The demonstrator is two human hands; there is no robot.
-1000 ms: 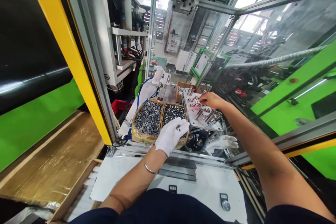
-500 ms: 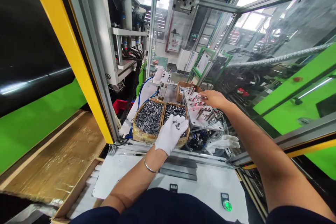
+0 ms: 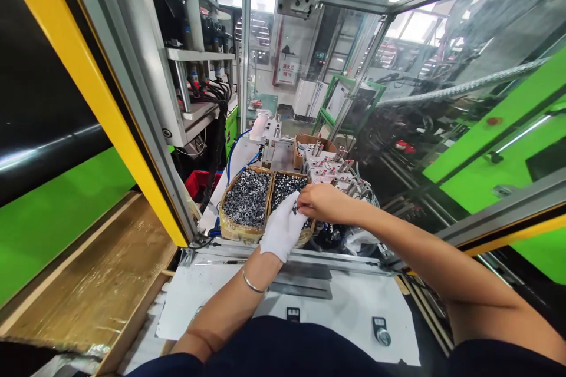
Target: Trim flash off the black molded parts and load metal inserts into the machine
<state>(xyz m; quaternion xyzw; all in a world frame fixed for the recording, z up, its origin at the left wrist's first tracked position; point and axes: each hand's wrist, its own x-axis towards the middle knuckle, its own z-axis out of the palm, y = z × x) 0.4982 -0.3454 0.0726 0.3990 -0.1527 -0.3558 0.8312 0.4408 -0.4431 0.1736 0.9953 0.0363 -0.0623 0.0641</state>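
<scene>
My left hand (image 3: pixel 283 231), in a white glove, is cupped palm up at the front of a taped cardboard box (image 3: pixel 239 234). Small dark metal parts (image 3: pixel 295 207) lie in its palm, mostly covered by my other hand. My bare right hand (image 3: pixel 325 203) reaches across from the right, its fingertips pinched together at that palm; whatever is between them is too small to make out. Grey metal rings (image 3: pixel 250 200) fill the box's left compartment. Smaller dark parts (image 3: pixel 287 184) fill the right one. Behind my right hand stands a metal fixture (image 3: pixel 325 169) with pins and red details.
A small open carton (image 3: pixel 298 156) stands behind the fixture. A white glove (image 3: pixel 359 240) lies by hoses at the right. In front is a white tabletop (image 3: pixel 349 306) with a round button (image 3: pixel 382 336). A yellow-edged frame post (image 3: pixel 119 129) rises at the left.
My right hand has come from the fixture, left and nearer, to my left palm. My left fingers have curled up more. The button's green light has gone out. The view has shifted slightly.
</scene>
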